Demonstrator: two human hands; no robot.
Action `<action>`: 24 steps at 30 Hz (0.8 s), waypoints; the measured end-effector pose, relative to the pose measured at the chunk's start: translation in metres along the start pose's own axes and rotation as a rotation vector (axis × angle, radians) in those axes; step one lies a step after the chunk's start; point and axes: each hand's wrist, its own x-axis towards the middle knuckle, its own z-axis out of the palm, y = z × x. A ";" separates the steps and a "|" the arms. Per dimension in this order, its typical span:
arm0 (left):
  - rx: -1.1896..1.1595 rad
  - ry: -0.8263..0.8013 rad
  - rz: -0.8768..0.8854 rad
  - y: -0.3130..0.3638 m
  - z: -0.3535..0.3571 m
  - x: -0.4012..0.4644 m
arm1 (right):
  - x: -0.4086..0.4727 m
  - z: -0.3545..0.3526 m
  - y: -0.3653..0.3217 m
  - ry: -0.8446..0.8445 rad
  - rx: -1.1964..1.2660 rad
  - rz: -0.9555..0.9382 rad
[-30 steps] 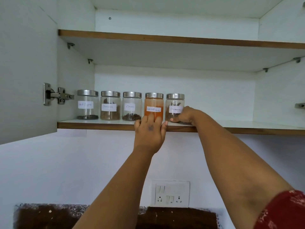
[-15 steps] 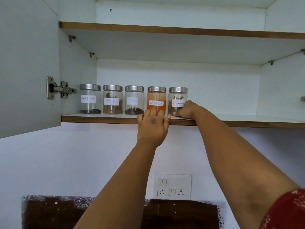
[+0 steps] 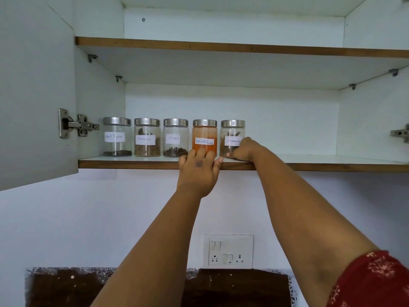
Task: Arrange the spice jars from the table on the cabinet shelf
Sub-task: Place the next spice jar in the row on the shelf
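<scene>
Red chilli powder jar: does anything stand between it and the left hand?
Nothing visible does. The left hand already touches the orange, steel-lidded red chilli powder jar at its base, on the white cabinet shelf.

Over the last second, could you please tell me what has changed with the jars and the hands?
Very little: the view shifts slightly, but no jar moved. The left hand stays at the base of the red chilli powder jar, and the right hand keeps its grip on the rightmost cinnamon jar. All five jars remain in one row on the shelf.
</scene>
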 end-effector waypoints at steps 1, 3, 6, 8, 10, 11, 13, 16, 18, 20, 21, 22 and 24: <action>0.003 -0.013 0.001 0.000 0.000 0.000 | -0.001 0.000 0.000 0.001 0.001 0.001; 0.009 -0.037 -0.002 -0.001 -0.001 0.001 | -0.003 0.000 0.000 -0.002 0.012 0.018; 0.017 -0.048 -0.003 0.000 -0.002 0.000 | -0.004 0.000 0.000 -0.004 0.053 0.046; 0.017 -0.052 -0.006 0.000 -0.003 0.001 | -0.010 -0.003 -0.003 -0.034 0.040 0.054; 0.018 -0.056 -0.009 0.001 -0.004 0.001 | -0.020 -0.007 -0.005 -0.075 -0.029 0.058; 0.018 -0.060 -0.009 0.001 -0.005 0.001 | -0.022 -0.007 -0.006 -0.087 -0.039 0.065; 0.010 -0.068 -0.005 0.002 -0.007 0.002 | -0.026 -0.008 -0.004 -0.093 -0.005 0.117; 0.013 -0.108 -0.019 0.004 -0.012 0.002 | -0.036 -0.001 0.003 -0.023 -0.066 0.159; 0.010 -0.162 -0.030 0.005 -0.016 0.004 | -0.046 0.005 0.012 0.077 -0.195 0.119; -0.013 -0.254 -0.046 0.005 -0.022 0.009 | -0.057 0.006 0.018 0.157 -0.288 0.067; -0.021 -0.306 -0.053 0.005 -0.025 0.011 | -0.062 0.006 0.021 0.180 -0.322 0.045; -0.023 -0.353 -0.057 0.003 -0.028 0.012 | -0.068 0.006 0.024 0.196 -0.341 0.024; 0.003 -0.422 -0.039 0.002 -0.034 0.009 | -0.082 0.009 0.030 0.220 -0.347 -0.021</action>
